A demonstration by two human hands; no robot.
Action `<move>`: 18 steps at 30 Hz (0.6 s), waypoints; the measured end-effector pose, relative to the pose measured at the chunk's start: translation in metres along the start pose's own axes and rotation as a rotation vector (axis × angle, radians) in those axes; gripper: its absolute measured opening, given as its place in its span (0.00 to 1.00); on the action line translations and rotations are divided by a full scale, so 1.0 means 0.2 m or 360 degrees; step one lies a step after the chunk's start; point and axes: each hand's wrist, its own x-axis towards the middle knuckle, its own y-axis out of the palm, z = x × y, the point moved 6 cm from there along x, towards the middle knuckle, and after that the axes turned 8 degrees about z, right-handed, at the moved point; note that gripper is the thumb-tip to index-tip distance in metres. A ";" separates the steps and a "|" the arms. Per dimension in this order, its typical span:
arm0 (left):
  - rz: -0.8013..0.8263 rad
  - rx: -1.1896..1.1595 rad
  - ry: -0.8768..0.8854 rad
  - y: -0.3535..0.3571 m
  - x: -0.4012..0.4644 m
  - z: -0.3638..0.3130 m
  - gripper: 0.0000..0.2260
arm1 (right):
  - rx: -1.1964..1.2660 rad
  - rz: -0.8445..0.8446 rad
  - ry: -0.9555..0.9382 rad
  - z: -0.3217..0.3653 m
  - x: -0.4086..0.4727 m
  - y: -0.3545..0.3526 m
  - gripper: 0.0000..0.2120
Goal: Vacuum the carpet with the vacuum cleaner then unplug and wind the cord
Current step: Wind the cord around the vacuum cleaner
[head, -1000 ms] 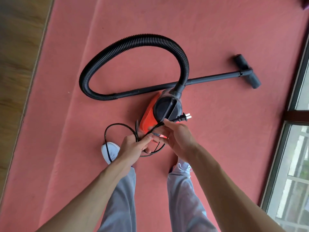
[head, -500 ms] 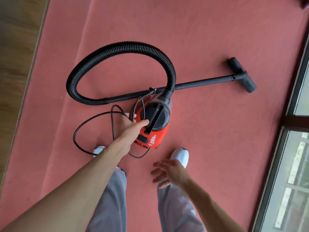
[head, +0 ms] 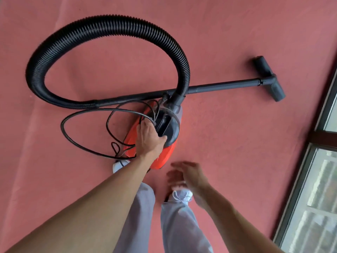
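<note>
A small red and black vacuum cleaner [head: 165, 154] lies on the red carpet [head: 228, 147]. Its ribbed black hose [head: 102, 28] arches to the left and joins a straight black wand [head: 226, 85] ending in a floor nozzle [head: 269, 79] at the right. My left hand [head: 148, 138] rests on top of the vacuum body and grips loops of the black cord [head: 76, 141], which sag onto the carpet at the left. My right hand [head: 186, 177] hovers blurred below the vacuum, fingers spread, holding nothing.
A glass window with a dark frame [head: 310, 170] runs along the right edge. My grey trouser legs and white shoes [head: 182, 195] stand just below the vacuum. Carpet stretches to the left and top.
The right hand let go of the cord and plug and dropped away toward my legs. The left hand carried the cord loops onto the vacuum body.
</note>
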 end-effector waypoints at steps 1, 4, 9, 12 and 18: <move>0.0003 -0.0055 -0.0025 -0.01 0.03 0.01 0.24 | 0.0035 -0.0070 -0.0101 0.07 0.04 0.00 0.07; 0.0214 -0.0145 -0.0106 0.01 0.09 0.02 0.23 | 0.0220 -0.0210 -0.0343 0.30 0.11 0.03 0.06; 0.0381 -0.0255 -0.0210 0.04 0.11 0.06 0.12 | 0.0226 -0.0396 -0.0488 0.58 0.22 -0.01 0.07; 0.0352 -0.0292 -0.0309 0.07 0.14 0.08 0.09 | -0.0537 -0.0806 -0.0657 0.75 0.32 -0.14 0.15; 0.0153 -0.0381 -0.0229 0.12 0.17 0.08 0.10 | -0.1676 -0.1020 -0.0816 1.09 0.67 -0.37 0.24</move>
